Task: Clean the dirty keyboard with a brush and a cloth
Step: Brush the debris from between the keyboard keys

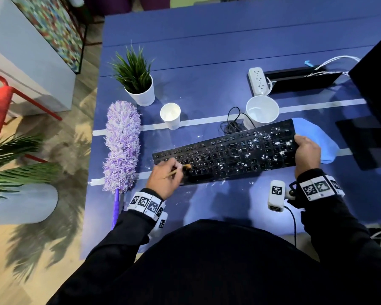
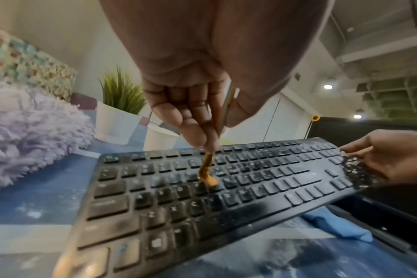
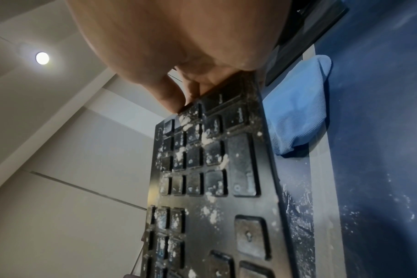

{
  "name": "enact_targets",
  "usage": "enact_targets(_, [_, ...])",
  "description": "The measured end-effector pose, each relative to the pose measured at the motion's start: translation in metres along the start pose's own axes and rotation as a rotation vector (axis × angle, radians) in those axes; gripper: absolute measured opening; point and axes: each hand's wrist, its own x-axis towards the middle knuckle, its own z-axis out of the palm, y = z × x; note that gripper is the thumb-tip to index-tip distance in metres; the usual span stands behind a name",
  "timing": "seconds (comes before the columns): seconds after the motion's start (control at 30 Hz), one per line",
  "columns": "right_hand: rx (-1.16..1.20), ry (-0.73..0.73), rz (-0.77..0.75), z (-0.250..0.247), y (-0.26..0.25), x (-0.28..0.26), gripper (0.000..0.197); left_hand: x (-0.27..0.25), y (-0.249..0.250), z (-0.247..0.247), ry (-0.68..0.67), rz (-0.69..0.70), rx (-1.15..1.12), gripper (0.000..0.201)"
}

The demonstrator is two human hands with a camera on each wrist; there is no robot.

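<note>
At lower centre, the left hand (image 1: 163, 183) is pinching a thin brush (image 2: 207, 174), bristles touching the dusty black keyboard (image 1: 229, 153); the right hand (image 1: 307, 150) is gripping its raised right end; the blue cloth (image 1: 317, 137) is lying behind.

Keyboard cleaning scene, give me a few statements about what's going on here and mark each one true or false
1. The left hand holds the brush on the keyboard. True.
2. The right hand wipes with the blue cloth. False: it grips the keyboard's right end; the cloth lies on the table beside and behind that end.
3. White crumbs are thickest at the keyboard's right end. True.
4. The purple duster lies right of the keyboard. False: it lies left.
</note>
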Motion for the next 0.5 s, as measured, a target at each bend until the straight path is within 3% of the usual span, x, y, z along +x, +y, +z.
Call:
enact_targets(0.1, [0.020,0.006,-0.005,-0.002,0.001,-0.003,0.024,0.002,-0.002,-0.006,0.071,-0.027,0.012,0.018])
enact_targets(0.27, [0.029,-0.014,-0.004,-0.003,0.004,0.000,0.017,0.004,-0.003,-0.004,-0.007,-0.029,-0.039,0.014])
enact_targets(0.4, [-0.042,-0.022,-0.016,-0.006,0.005,0.001,0.026,-0.003,-0.035,-0.009,0.072,-0.172,0.137,0.013])
enact_targets(0.5, [-0.030,-0.015,-0.007,-0.007,0.005,0.000,0.020,-0.008,-0.041,-0.016,0.077,-0.231,0.193,0.015])
